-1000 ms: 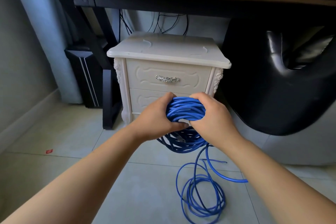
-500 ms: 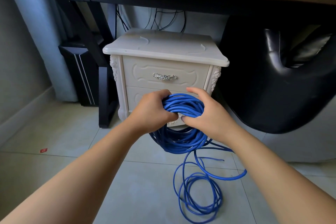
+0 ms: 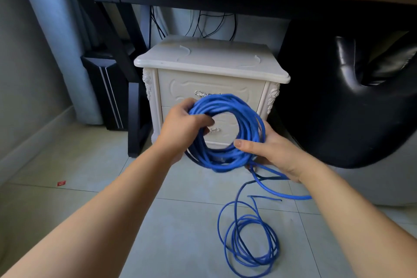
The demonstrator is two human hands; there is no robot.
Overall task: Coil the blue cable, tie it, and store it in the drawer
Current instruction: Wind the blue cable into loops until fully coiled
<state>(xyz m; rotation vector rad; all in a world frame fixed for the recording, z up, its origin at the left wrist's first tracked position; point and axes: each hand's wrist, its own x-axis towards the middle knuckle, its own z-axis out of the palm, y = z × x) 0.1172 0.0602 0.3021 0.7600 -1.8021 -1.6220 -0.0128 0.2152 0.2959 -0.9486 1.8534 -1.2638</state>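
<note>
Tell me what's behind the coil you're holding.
Through the coil shows the nightstand's lower drawer and handle, shut. The coil covers part of the upper handle. Drawer contents are hidden.

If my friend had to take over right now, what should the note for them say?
Left hand: gripping the left side of the coiled blue cable.
Right hand: holding the coil's lower right side, thumb on top.
The coil is held in the air before the cream two-drawer nightstand; both drawers are shut.
Done: most of the cable is coiled.
Left: loose blue loops lie on the tiled floor. Wind them in, tie the coil, open a drawer, store it.
</note>
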